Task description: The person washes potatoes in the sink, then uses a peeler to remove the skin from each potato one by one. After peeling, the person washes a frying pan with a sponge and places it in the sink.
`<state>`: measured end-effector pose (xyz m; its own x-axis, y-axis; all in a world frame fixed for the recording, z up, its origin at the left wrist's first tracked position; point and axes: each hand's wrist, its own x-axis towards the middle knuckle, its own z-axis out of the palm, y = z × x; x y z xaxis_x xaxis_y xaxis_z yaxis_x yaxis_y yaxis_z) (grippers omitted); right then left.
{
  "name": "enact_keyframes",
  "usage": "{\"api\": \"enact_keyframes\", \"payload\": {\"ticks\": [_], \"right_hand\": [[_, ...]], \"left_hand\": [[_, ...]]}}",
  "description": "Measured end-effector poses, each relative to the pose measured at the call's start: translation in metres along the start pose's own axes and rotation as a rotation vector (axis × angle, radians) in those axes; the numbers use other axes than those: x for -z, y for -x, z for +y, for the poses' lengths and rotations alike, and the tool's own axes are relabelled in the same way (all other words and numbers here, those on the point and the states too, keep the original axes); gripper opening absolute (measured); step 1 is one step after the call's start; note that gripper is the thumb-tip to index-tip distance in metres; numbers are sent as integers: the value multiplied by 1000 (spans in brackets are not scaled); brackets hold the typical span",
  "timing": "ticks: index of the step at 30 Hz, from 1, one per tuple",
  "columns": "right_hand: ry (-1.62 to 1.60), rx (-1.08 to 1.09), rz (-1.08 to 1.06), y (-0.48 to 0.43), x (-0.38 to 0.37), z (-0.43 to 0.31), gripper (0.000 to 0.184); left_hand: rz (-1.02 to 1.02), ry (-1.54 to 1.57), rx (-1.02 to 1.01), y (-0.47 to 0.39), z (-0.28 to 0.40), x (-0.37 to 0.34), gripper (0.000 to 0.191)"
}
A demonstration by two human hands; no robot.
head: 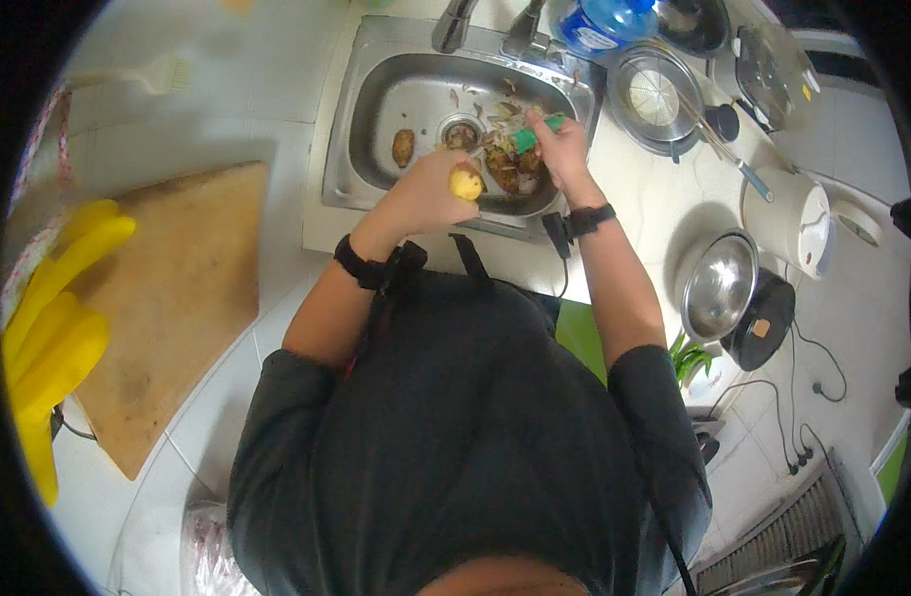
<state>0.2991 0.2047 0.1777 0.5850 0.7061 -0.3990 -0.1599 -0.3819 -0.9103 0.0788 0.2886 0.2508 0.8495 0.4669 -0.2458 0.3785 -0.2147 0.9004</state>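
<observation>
Over the front of a stainless steel sink [377,127], my left hand [430,188] grips a partly peeled potato [466,183] with yellow flesh showing. My right hand [562,147], to its right, is closed around the green handle of a peeler [533,135]; its blade is not clear. Below that hand, brown unpeeled potatoes [503,170] lie among peelings [506,112] in the basin. A single brown tuber [403,147] rests apart on the left of the basin. More scraps sit in the drain [461,134].
Faucet fixtures [452,30] rise behind the sink. Right of it are a strainer [655,97], a blue-labelled bottle [604,26], a metal bowl [718,284], a white container [787,216] and green leaves [690,359]. On the left hang a wooden board [180,298] and yellow rubber gloves [60,320].
</observation>
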Motion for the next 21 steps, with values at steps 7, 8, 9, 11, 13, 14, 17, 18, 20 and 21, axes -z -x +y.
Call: {"api": "enact_keyframes", "payload": {"ticks": [7,8,9,11,13,14,17,18,20,21], "right_hand": [[-365,-93,-95,16,4,-18,22],[-435,-123,-113,20,4,-23,21],[-522,-122,-171,24,5,-28,19],[-563,-156,-200,31,5,-39,20],[-548,-137,-265,37,1,-48,22],[-502,-118,-293,41,-3,-51,22],[-352,-42,-319,50,-16,-58,28],[-287,-32,-313,51,-20,-59,30],[-207,28,-317,55,-27,-61,33],[-143,64,-284,57,-28,-61,31]], "left_hand": [[10,382,329,-3,9,-1,38],[30,426,356,-3,8,-2,40],[47,485,365,-2,7,-3,43],[61,461,282,-1,3,-4,45],[70,532,214,-1,0,-6,45],[72,608,197,-1,0,-8,45],[50,546,197,-4,2,-15,40],[39,464,235,-5,4,-18,38],[0,545,330,-6,9,-25,35],[-22,598,363,-6,11,-28,33]]}}
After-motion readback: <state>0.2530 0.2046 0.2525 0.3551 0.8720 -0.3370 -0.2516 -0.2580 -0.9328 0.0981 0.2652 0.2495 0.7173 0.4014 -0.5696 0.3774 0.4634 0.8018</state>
